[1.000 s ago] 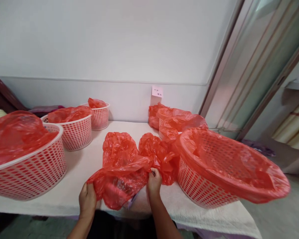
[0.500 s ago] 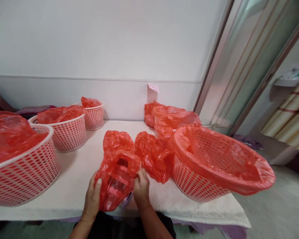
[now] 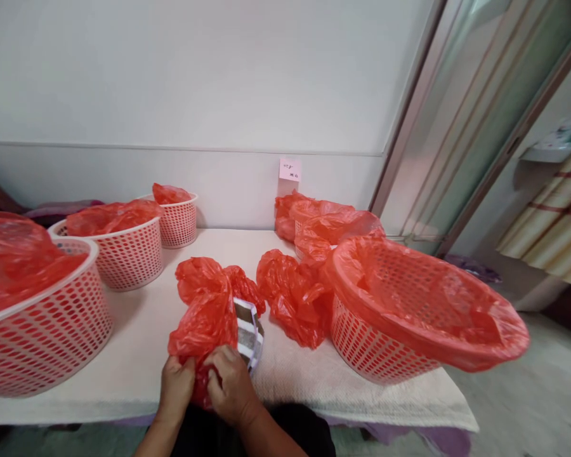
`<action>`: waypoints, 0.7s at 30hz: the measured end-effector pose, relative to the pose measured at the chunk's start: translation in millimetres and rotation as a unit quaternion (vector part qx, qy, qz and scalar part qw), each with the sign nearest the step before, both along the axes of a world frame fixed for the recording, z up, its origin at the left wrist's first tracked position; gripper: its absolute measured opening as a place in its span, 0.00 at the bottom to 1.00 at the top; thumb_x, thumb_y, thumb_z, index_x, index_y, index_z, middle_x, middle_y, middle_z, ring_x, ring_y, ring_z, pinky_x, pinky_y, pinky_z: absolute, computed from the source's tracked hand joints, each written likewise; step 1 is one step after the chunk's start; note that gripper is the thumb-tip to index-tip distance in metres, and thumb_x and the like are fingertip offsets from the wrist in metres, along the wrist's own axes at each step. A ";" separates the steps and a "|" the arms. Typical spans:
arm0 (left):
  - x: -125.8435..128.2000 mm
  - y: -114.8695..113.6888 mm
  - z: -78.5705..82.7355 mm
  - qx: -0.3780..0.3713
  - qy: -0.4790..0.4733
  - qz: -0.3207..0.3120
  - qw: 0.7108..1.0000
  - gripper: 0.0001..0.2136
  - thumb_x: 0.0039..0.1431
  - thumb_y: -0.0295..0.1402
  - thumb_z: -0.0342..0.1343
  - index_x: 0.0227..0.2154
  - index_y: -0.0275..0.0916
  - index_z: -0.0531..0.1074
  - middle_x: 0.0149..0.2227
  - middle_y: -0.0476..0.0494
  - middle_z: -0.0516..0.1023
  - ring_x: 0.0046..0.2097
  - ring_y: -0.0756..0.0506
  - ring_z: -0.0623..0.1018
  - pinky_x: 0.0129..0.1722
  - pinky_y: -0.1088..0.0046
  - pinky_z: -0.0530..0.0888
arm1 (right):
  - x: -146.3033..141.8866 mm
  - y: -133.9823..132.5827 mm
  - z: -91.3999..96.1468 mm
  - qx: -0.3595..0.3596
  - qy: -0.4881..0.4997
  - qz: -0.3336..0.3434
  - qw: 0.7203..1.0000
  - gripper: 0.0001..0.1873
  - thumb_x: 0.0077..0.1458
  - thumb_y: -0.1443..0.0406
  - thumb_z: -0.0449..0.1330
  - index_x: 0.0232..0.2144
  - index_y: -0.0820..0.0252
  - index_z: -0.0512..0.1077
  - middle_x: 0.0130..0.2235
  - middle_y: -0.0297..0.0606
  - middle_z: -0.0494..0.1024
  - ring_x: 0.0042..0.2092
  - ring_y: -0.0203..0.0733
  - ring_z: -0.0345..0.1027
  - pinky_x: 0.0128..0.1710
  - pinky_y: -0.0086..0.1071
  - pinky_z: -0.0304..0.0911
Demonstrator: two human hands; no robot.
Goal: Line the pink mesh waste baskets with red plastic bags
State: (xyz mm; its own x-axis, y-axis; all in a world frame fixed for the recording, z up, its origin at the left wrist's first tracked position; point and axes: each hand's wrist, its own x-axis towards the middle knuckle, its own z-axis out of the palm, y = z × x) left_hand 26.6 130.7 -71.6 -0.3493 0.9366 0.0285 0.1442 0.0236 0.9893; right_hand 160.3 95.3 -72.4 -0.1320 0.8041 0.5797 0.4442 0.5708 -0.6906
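Observation:
A thin red plastic bag point(image 3: 203, 324) is bunched between my hands at the front edge of the table. My left hand point(image 3: 176, 384) pinches it from the left. Close beside it, my right hand point(image 3: 231, 384) grips the same bag with curled fingers. Under the bag and to its right lies a folded striped cloth point(image 3: 248, 333) in white, grey and brown, with a pale purple edge. Whether anything is inside the bag, I cannot tell. Another crumpled red plastic bag point(image 3: 292, 295) lies to the right of the cloth.
A basket point(image 3: 375, 352) lined with red plastic stands at right, tilted in view. More baskets with red plastic stand at left: a near one point(image 3: 52, 343), a middle one point(image 3: 133, 257) and a far one point(image 3: 178, 222). A pink note point(image 3: 290, 170) is at the wall.
The red bag, spread between my hands before, is now gathered up and lower left. My right hand has moved left, close to my left hand. The striped cloth has come into view.

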 end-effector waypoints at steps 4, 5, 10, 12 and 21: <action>-9.3 -0.9 3.1 0.014 -0.012 0.064 0.998 0.12 0.41 0.37 0.54 0.31 0.39 0.70 0.21 0.53 0.73 0.22 0.48 0.72 0.24 0.70 0.70 | 7.3 2.2 5.8 -0.003 0.073 -0.044 0.996 0.17 0.49 0.73 0.53 0.41 0.59 0.71 0.40 0.41 0.74 0.44 0.45 0.68 0.47 0.39 0.64; -8.7 0.0 6.3 0.021 -0.010 0.072 0.997 0.12 0.41 0.37 0.53 0.30 0.39 0.70 0.22 0.52 0.73 0.23 0.47 0.72 0.24 0.70 0.70 | 10.3 3.6 7.1 -0.006 0.094 -0.066 0.993 0.16 0.50 0.73 0.53 0.41 0.59 0.72 0.40 0.41 0.74 0.44 0.45 0.68 0.46 0.39 0.65; 19.8 16.7 39.7 0.080 0.017 0.015 0.996 0.09 0.45 0.35 0.55 0.30 0.38 0.72 0.26 0.50 0.75 0.28 0.47 0.74 0.29 0.71 0.71 | 26.9 10.0 7.6 -0.033 0.190 -0.164 0.967 0.13 0.55 0.69 0.51 0.41 0.60 0.72 0.39 0.42 0.73 0.41 0.45 0.69 0.39 0.36 0.67; 39.1 28.0 55.6 0.106 0.034 -0.037 0.993 0.07 0.51 0.34 0.56 0.32 0.37 0.72 0.29 0.49 0.76 0.30 0.48 0.74 0.32 0.70 0.73 | 32.7 12.3 4.1 -0.041 0.210 -0.201 0.956 0.14 0.56 0.68 0.50 0.43 0.61 0.71 0.39 0.42 0.73 0.40 0.45 0.69 0.38 0.37 0.67; 90.0 82.8 48.3 0.061 0.192 -0.233 0.951 0.10 0.64 0.38 0.55 0.37 0.35 0.72 0.33 0.48 0.76 0.32 0.49 0.76 0.34 0.69 0.76 | 48.2 17.7 -8.2 -0.047 0.252 -0.293 0.921 0.17 0.54 0.71 0.48 0.44 0.61 0.71 0.40 0.44 0.76 0.43 0.48 0.71 0.46 0.44 0.67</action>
